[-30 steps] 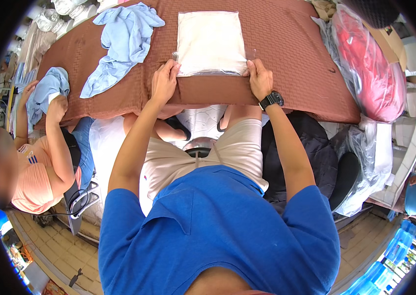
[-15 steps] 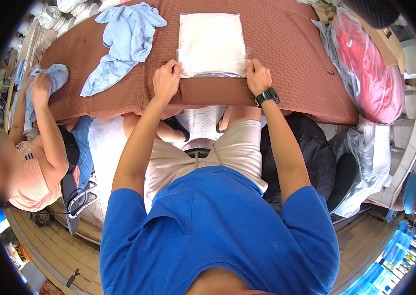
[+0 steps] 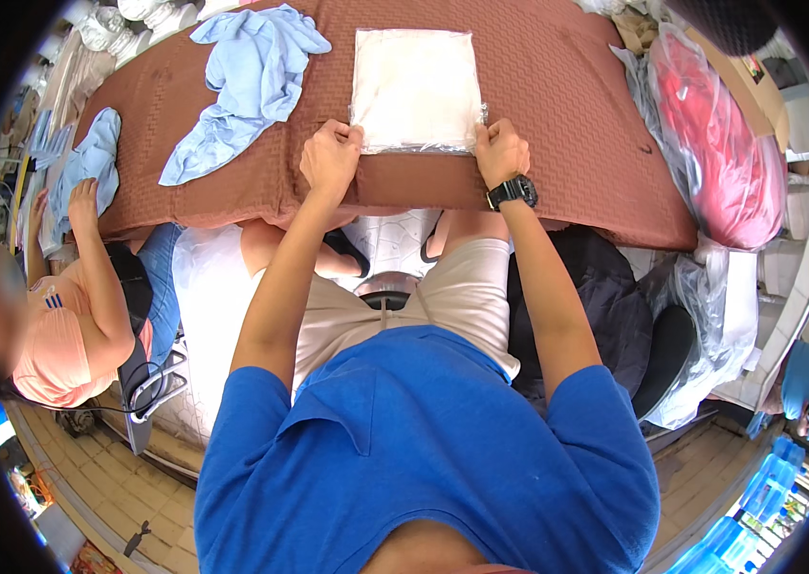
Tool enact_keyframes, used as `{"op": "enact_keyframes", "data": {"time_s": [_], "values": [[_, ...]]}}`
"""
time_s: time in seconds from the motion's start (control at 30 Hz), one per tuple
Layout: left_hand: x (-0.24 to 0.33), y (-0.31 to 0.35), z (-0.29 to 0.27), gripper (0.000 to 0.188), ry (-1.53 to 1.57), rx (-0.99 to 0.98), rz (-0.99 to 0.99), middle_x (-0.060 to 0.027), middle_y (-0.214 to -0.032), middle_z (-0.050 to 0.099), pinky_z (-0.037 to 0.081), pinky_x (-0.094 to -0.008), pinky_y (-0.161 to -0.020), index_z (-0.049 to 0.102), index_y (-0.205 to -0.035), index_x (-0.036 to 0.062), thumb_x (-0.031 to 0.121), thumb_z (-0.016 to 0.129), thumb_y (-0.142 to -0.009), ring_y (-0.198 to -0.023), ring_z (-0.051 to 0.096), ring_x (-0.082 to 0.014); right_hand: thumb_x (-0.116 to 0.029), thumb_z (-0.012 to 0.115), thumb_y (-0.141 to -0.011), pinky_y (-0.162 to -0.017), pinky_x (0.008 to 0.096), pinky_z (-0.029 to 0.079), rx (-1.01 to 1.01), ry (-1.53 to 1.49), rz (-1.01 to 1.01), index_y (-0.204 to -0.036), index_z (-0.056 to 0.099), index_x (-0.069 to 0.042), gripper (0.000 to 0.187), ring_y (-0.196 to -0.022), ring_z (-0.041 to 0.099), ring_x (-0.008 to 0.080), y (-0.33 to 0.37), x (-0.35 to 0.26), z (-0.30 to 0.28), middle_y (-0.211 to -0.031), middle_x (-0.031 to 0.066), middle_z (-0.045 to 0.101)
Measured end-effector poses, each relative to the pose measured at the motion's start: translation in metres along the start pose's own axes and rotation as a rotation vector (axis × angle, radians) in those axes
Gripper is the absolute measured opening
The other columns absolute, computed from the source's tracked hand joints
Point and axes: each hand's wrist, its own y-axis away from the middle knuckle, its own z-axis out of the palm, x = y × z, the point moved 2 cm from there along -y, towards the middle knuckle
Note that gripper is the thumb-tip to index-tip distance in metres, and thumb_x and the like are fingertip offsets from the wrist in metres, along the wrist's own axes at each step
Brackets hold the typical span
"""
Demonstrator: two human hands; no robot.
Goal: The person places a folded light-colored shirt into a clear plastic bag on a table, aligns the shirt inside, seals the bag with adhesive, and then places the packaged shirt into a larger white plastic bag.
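A flat, folded white cloth in a clear plastic bag (image 3: 416, 91) lies on the brown-covered table (image 3: 557, 105) in front of me. My left hand (image 3: 332, 158) pinches the bag at its near left corner. At the near right corner, my right hand (image 3: 503, 158), with a black watch on the wrist, grips the plastic in the same way. The bag's near edge, with loose shiny plastic, runs between my two hands. To the left of it, a crumpled light blue garment (image 3: 256, 86) is spread on the table.
At the left, a co-worker in a peach top (image 3: 70, 349) handles another light blue cloth (image 3: 97, 167). A clear bag of red-pink material (image 3: 710, 143) rests along the table's right side. Below it are a black padded bundle (image 3: 581, 287) and clear plastic sheeting (image 3: 706, 335).
The bagged cloth has shifted slightly to the right and toward me, with both hands still on its near corners. The co-worker's hands have moved lower on their blue cloth.
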Motion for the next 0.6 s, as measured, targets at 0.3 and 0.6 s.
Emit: {"op": "enact_keyframes", "data": {"time_s": [0.3, 0.6], "values": [[0.001, 0.000, 0.001, 0.027, -0.008, 0.012, -0.025, -0.0094, -0.082, 0.077, 0.056, -0.0461, -0.079, 0.077, -0.091, 0.0098, 0.036, 0.074, -0.085, -0.084, 0.074, -0.0327, -0.016, 0.061, -0.095, -0.107, 0.0531, 0.039, 0.139, 0.061, -0.646, -0.127, 0.063, -0.010, 0.032, -0.125, 0.052, 0.0343, 0.009, -0.054, 0.016, -0.137, 0.0078, 0.059], [-0.004, 0.000, 0.001, 0.029, 0.009, 0.004, 0.025, -0.0104, -0.080, 0.076, 0.055, -0.0449, -0.072, 0.076, -0.091, 0.0080, 0.037, 0.074, -0.087, -0.077, 0.074, -0.0310, -0.046, 0.046, -0.106, -0.125, 0.0577, 0.022, -0.120, 0.161, -0.850, -0.152, 0.050, -0.027, 0.050, -0.152, 0.031, 0.0304, 0.009, -0.059, 0.053, -0.163, -0.0008, 0.039]]}}
